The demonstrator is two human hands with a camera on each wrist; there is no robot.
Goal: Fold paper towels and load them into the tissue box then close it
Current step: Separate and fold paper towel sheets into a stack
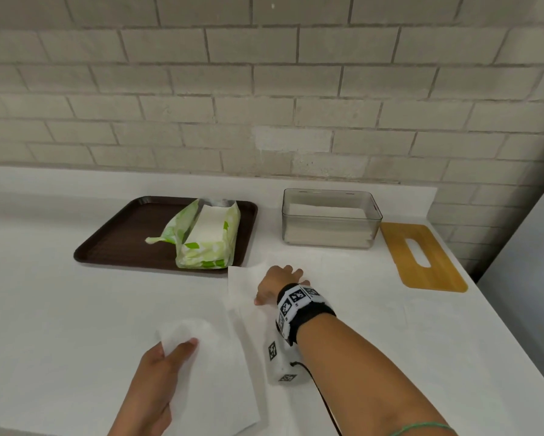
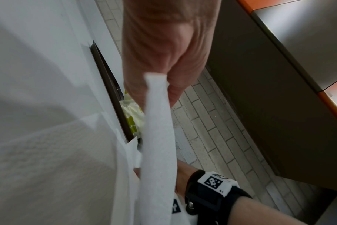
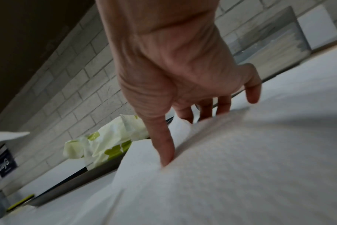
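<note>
**A:** From above: the left hand (image 1: 157,377) has a corner of the paper towel (image 1: 220,357) pinched between thumb and fingers and lifted off the counter (image 1: 60,309). The right hand (image 1: 280,283) is spread flat, fingers pressing the far part of the sheet down.

**B:** And the box?

**A:** The clear tissue box (image 1: 330,218) sits open beyond the right hand, with a stack already inside; its wooden lid (image 1: 421,256) lies just to its right. So the right hand is the nearer one to it, I'd say.

**B:** Left wrist view?

**A:** The pinch is plain: the towel (image 2: 158,121) runs as a long strip from the left hand (image 2: 164,45) toward the other wrist. That's the line the fold will turn on, I reckon.

**B:** Right wrist?

**A:** Right hand (image 3: 173,60) with nothing in its grasp, fingertips (image 3: 166,158) planted on the sheet (image 3: 240,167); the green wrapper (image 3: 106,137) on its tray lies behind.
</note>
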